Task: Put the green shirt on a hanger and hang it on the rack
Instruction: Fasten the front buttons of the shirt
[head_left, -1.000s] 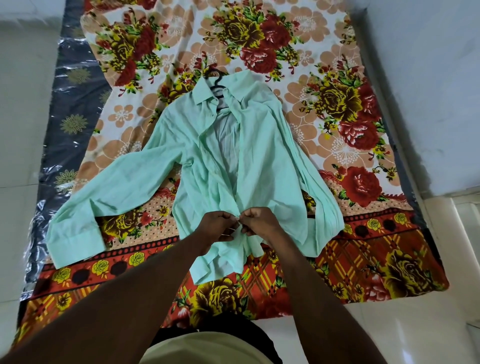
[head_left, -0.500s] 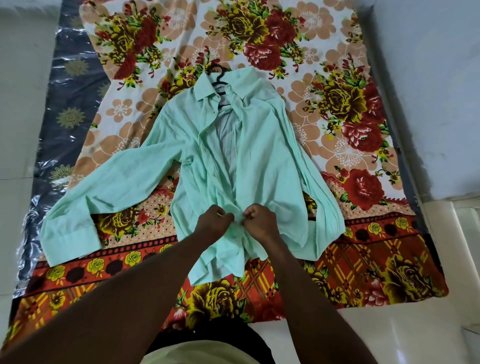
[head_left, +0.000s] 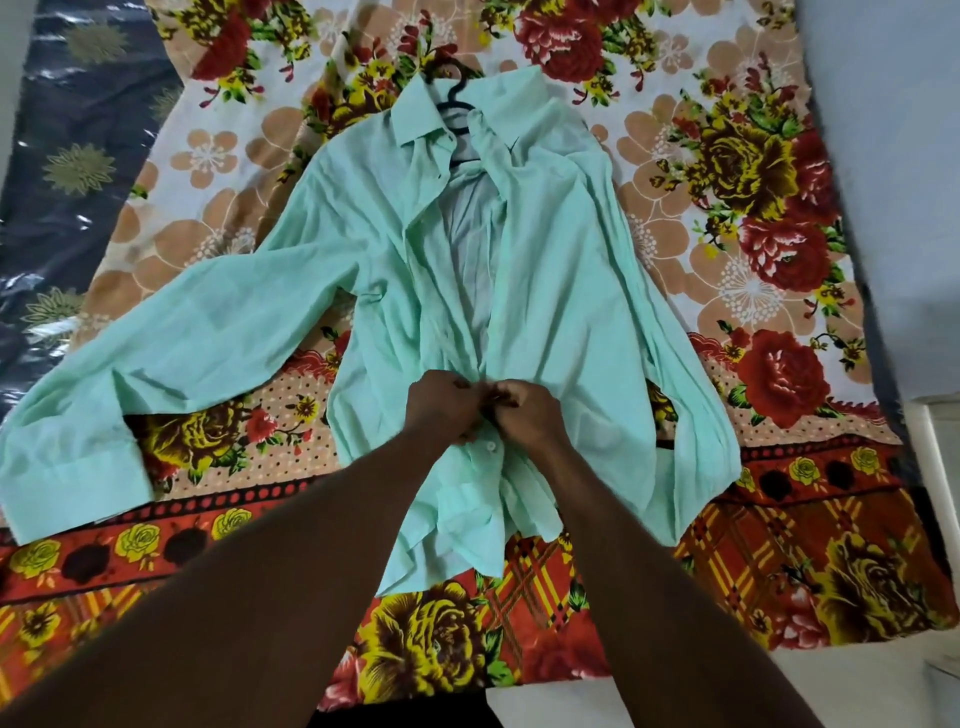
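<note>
Obs: green shirt (head_left: 561, 291) lies flat, front up, on floral sheet (head_left: 727, 156). Black hanger (head_left: 454, 98) sits inside it, hook poking out past collar (head_left: 421, 114). Front gapes open from collar down to the hands.

L hand (head_left: 441, 410) and R hand (head_left: 524, 415) meet on the front opening, well below collar, knuckles nearly touching. Both sets of fingers are curled, pinching the two front edges together. Looks like a button going thru its hole. One white button (head_left: 491, 446) shows just below the hands, farther from collar.

Judgement, to do it clean: hold hole edge taut w/ one hand and tilt button thru w/ the other. Check edges line up so front doesn't skew, then work up toward collar. Cloth looks thin and creases easily, so no tugging, or hanger may shift at the shoulders.

Surroundings: sheet is spread on pale tiled floor (head_left: 675, 691). Dark shiny plastic mat (head_left: 67, 156) lies left of collar, pale wall (head_left: 883, 104) right of collar. Rack not in view.
</note>
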